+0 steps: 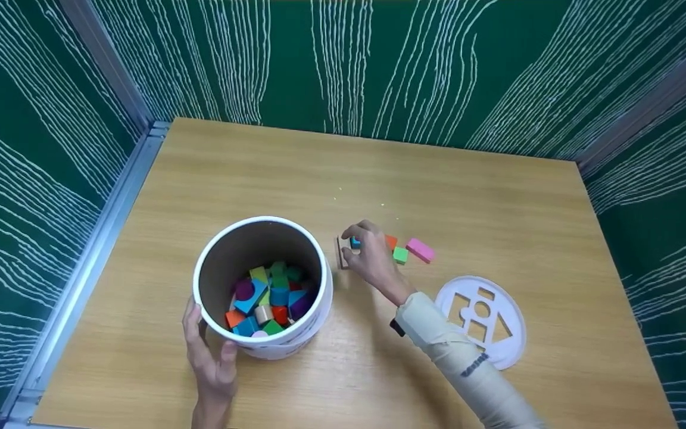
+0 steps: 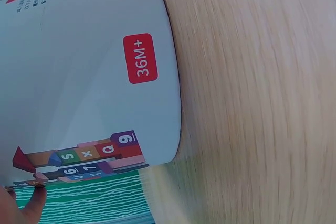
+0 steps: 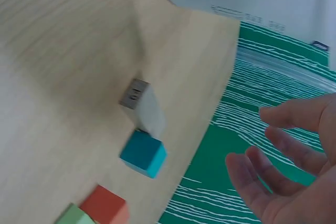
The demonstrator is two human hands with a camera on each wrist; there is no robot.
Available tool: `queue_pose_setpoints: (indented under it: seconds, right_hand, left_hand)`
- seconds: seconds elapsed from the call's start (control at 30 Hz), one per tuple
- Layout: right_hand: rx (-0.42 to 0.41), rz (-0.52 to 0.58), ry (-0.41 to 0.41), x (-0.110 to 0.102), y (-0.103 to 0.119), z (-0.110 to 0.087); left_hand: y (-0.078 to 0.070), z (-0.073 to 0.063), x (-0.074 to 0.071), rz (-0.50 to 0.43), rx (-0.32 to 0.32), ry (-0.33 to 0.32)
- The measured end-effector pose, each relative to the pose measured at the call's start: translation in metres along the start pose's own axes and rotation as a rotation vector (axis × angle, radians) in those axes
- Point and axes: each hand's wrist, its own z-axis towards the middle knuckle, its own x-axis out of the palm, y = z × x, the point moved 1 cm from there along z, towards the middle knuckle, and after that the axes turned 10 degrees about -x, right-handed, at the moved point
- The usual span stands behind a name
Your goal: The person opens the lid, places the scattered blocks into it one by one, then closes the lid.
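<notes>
A tall white round bucket [image 1: 319,325] stands upright, with many coloured blocks [image 1: 278,296] in the bottom. My left hand [image 1: 212,369] rests against its near left side, fingers along the wall and thumb near the rim; in the left wrist view fingertips [image 2: 34,205] touch the printed wall. To the right of the bucket, my right hand [image 1: 373,256] hovers over a small row of blocks, fingers spread and gently bent, holding nothing. Under it are a pale block with a printed end [image 3: 147,106] and a blue cube [image 3: 142,153]. A red-orange block [image 3: 106,205] and a green block [image 1: 400,255] lie beside them.
A pink block [image 1: 420,250] lies at the right end of the row. Nearer me, partly under the right forearm, is a white round lid [image 1: 517,319] with shaped holes. Green panels [image 1: 295,65] with white lines enclose the wooden table [image 1: 248,161] at the back and sides.
</notes>
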Motion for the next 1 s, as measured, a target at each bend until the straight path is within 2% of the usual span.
queue_pose_setpoints:
  seconds: [0.1,0.3,0.47,0.6,0.87,1.0]
  right_hand:
    - [0.019,-0.008,-0.019,0.005,-0.004,-0.001]
    - [0.089,-0.009,-0.006,0.016,-0.012,-0.004]
    - [0.078,-0.078,-0.017,0.024,-0.018,-0.007]
    - [0.076,-0.085,-0.027,0.03,-0.02,-0.008]
    - [0.123,-0.107,0.019,0.042,-0.025,-0.011]
    - [0.172,-0.089,0.048,0.045,-0.027,-0.011]
  left_hand:
    - [0.004,-0.001,-0.001,0.002,0.002,0.002]
    - [0.004,0.0,-0.002,0.01,0.005,0.003]
    - [-0.006,0.003,-0.001,-0.012,0.026,-0.008]
    - [-0.016,0.004,0.0,-0.008,0.015,-0.001]
    - [0.003,-0.001,-0.001,0.018,-0.007,0.003]
    - [0.006,-0.001,-0.001,0.025,-0.015,0.011]
